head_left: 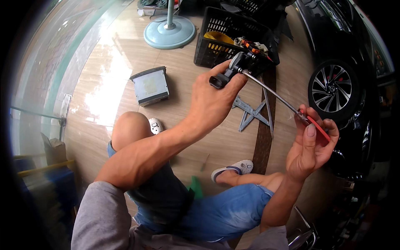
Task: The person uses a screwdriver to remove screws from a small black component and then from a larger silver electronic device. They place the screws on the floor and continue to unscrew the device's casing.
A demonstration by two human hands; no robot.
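Note:
My left hand (214, 93) is closed around a small black electric motor (228, 76) with a round pale face and a plug socket at its near end. My right hand (310, 143) grips the red handle of a screwdriver (277, 96) between thumb and fingers. Its long metal shaft slants up to the left, and the tip meets the motor beside my left thumb. Whether the tip sits in a screw is too small to tell. Below the motor, a grey metal scissor-type bracket (251, 111) lies on the floor.
A black plastic crate (202, 56) of mixed parts stands ahead, beside a pale blue round stand base (170, 35). To the left, a boxy car stereo (151, 85) rests on the tiles. A black car's wheel (332, 91) is at the right; glass panels (46, 62) line the left.

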